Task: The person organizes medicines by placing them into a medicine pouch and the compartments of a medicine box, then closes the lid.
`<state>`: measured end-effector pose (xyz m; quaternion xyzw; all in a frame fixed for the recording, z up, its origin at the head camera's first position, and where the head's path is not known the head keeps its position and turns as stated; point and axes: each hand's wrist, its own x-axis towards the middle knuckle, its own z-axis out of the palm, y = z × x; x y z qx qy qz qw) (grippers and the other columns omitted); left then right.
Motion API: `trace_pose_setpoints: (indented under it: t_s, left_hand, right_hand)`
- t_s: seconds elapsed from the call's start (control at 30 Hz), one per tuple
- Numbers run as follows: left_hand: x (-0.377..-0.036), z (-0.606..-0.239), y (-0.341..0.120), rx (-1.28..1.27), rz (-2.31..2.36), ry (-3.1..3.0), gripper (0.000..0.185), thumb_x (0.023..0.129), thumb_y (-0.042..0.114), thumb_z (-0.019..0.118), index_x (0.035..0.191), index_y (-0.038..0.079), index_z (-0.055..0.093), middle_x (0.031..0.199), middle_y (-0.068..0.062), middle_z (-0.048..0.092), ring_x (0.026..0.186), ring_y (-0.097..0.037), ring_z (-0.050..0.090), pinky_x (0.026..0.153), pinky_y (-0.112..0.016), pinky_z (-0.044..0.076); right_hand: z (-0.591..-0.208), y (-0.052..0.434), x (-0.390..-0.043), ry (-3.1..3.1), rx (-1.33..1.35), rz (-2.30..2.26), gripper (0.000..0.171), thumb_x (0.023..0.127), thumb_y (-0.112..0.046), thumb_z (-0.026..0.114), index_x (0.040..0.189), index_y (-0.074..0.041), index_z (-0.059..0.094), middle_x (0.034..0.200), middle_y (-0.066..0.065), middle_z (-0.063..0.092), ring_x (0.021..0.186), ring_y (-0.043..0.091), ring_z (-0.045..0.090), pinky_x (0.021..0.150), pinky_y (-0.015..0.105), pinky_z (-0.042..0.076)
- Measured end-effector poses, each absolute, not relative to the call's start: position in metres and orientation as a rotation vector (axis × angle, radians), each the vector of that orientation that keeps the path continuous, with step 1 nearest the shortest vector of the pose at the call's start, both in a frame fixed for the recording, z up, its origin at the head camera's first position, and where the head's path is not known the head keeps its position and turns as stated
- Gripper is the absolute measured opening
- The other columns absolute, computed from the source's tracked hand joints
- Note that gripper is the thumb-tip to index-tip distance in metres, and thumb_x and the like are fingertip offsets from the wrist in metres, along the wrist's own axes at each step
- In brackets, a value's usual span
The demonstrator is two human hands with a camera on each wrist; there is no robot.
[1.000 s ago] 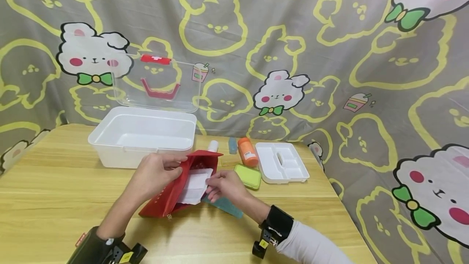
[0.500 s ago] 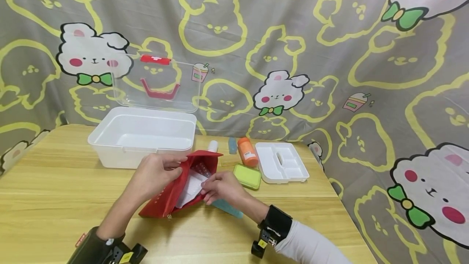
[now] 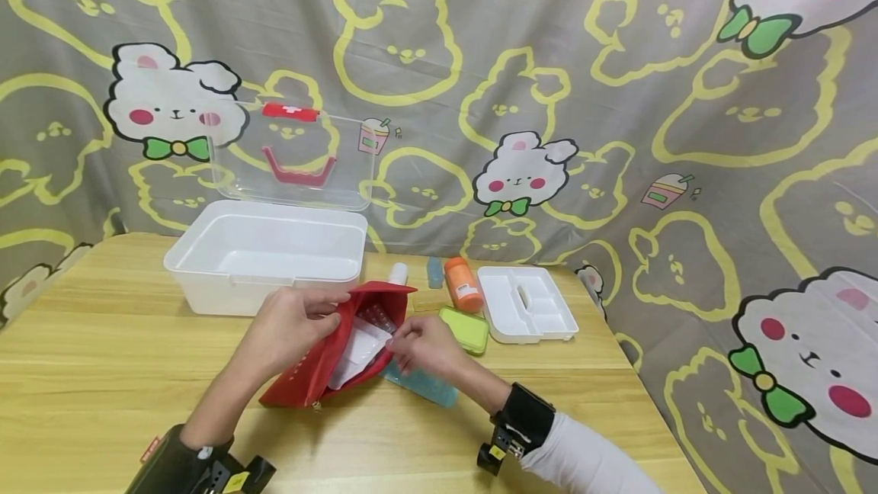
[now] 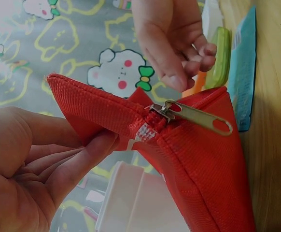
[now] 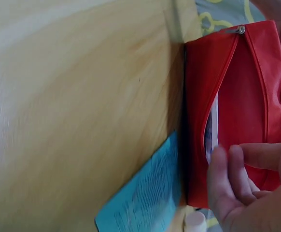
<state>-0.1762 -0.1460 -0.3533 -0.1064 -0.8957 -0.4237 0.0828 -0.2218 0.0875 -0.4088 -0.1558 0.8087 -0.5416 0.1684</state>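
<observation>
A red zip pouch (image 3: 312, 380) lies on the wooden table (image 3: 103, 357) with its mouth held wide. My left hand (image 3: 334, 312) pinches its upper edge; the left wrist view shows the fingers (image 4: 90, 154) on the red fabric beside the zipper pull (image 4: 198, 118). A white packet (image 3: 357, 349) sits mostly inside the pouch, and its edge (image 5: 212, 128) shows in the opening. My right hand (image 3: 396, 335) hovers at the pouch mouth with fingers (image 5: 232, 174) loosely curled, holding nothing. A teal packet (image 3: 428, 387) lies under that hand.
Behind the pouch stands a white box (image 3: 264, 254) with its clear lid (image 3: 291, 151) raised. To the right lie a green case (image 3: 466, 328), an orange bottle (image 3: 463, 286), a white-capped bottle (image 3: 398, 273) and a white divided tray (image 3: 524, 305). A patterned cloth hangs behind.
The right hand has slid the white packet deeper into the pouch and let it go. The teal packet now shows more. The left hand kept its hold.
</observation>
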Motion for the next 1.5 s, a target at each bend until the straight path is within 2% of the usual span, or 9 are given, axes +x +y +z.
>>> trace_pose_setpoints:
  t_s: [0.2, 0.3, 0.4, 0.53, 0.67, 0.77, 1.13, 1.3, 1.5]
  left_hand:
    - [-0.176, -0.353, -0.146, -0.309, -1.28, -2.677, 0.03, 0.089, 0.004, 0.073, 0.119, 0.003, 0.075, 0.116, -0.016, 0.075, 0.1, -0.031, 0.074, 0.076, -0.041, 0.063]
    - [-0.176, -0.353, -0.146, -0.305, -1.289, -2.68, 0.031, 0.089, 0.004, 0.073, 0.119, 0.004, 0.075, 0.117, -0.017, 0.074, 0.099, -0.031, 0.074, 0.076, -0.041, 0.063]
    - [-0.175, -0.353, -0.146, -0.301, -1.288, -2.683, 0.031, 0.089, 0.005, 0.073, 0.119, 0.004, 0.075, 0.117, -0.017, 0.074, 0.099, -0.031, 0.074, 0.076, -0.042, 0.063]
    - [-0.175, -0.353, -0.146, -0.295, -1.288, -2.687, 0.031, 0.089, 0.005, 0.073, 0.12, 0.004, 0.075, 0.117, -0.017, 0.074, 0.098, -0.031, 0.074, 0.076, -0.042, 0.063]
    - [-0.175, -0.353, -0.145, -0.286, -1.288, -2.691, 0.031, 0.089, 0.005, 0.073, 0.12, 0.004, 0.075, 0.117, -0.017, 0.074, 0.099, -0.031, 0.074, 0.077, -0.042, 0.063]
    - [-0.175, -0.352, -0.145, -0.28, -1.285, -2.701, 0.031, 0.089, 0.005, 0.073, 0.12, 0.004, 0.075, 0.117, -0.017, 0.074, 0.099, -0.032, 0.074, 0.077, -0.043, 0.063]
    - [-0.175, -0.352, -0.146, -0.279, -1.26, -2.71, 0.03, 0.089, 0.006, 0.073, 0.119, 0.005, 0.075, 0.117, -0.016, 0.074, 0.098, -0.03, 0.073, 0.076, -0.042, 0.063]
    - [-0.175, -0.352, -0.146, -0.276, -1.262, -2.716, 0.03, 0.089, 0.006, 0.073, 0.119, 0.005, 0.075, 0.117, -0.016, 0.075, 0.099, -0.03, 0.073, 0.077, -0.042, 0.063]
    - [-0.175, -0.353, -0.146, -0.283, -1.268, -2.711, 0.03, 0.089, 0.006, 0.073, 0.119, 0.005, 0.076, 0.115, -0.015, 0.075, 0.098, -0.029, 0.073, 0.077, -0.042, 0.063]
  right_hand:
    - [-0.41, 0.096, -0.227, 2.598, -0.623, -1.249, 0.004, 0.087, -0.009, 0.073, 0.086, -0.006, 0.07, 0.073, -0.001, 0.066, 0.063, 0.008, 0.057, 0.056, 0.021, 0.047]
    - [-0.413, 0.098, -0.228, 2.705, -0.686, -1.08, 0.01, 0.085, -0.011, 0.077, 0.089, -0.006, 0.068, 0.076, 0.0, 0.066, 0.068, 0.009, 0.057, 0.059, 0.021, 0.047]
    - [-0.414, 0.099, -0.227, 2.781, -0.713, -0.881, 0.021, 0.084, -0.015, 0.08, 0.097, -0.003, 0.069, 0.087, 0.006, 0.07, 0.078, 0.014, 0.063, 0.067, 0.026, 0.052]
    - [-0.415, 0.1, -0.222, 2.829, -0.697, -0.621, 0.048, 0.08, -0.03, 0.087, 0.115, -0.002, 0.069, 0.104, 0.011, 0.071, 0.094, 0.02, 0.064, 0.079, 0.032, 0.055]
    - [-0.415, 0.1, -0.218, 2.839, -0.684, -0.442, 0.07, 0.073, -0.042, 0.091, 0.126, -0.004, 0.065, 0.105, 0.01, 0.065, 0.095, 0.019, 0.057, 0.079, 0.031, 0.052]
    - [-0.416, 0.1, -0.215, 2.834, -0.69, -0.378, 0.074, 0.07, -0.045, 0.092, 0.126, -0.005, 0.063, 0.104, 0.008, 0.061, 0.095, 0.019, 0.054, 0.078, 0.03, 0.049]
    - [-0.417, 0.098, -0.211, 2.839, -0.766, -0.27, 0.067, 0.075, -0.043, 0.089, 0.125, -0.004, 0.066, 0.115, 0.011, 0.067, 0.1, 0.018, 0.061, 0.088, 0.03, 0.055]
    - [-0.415, 0.095, -0.211, 2.826, -0.772, -0.221, 0.053, 0.076, -0.04, 0.089, 0.112, -0.006, 0.07, 0.095, 0.004, 0.067, 0.082, 0.011, 0.057, 0.071, 0.024, 0.052]
    - [-0.41, 0.095, -0.207, 2.793, -0.808, -0.187, 0.032, 0.08, -0.031, 0.086, 0.095, -0.007, 0.071, 0.068, -0.005, 0.05, 0.063, 0.008, 0.045, 0.055, 0.021, 0.039]
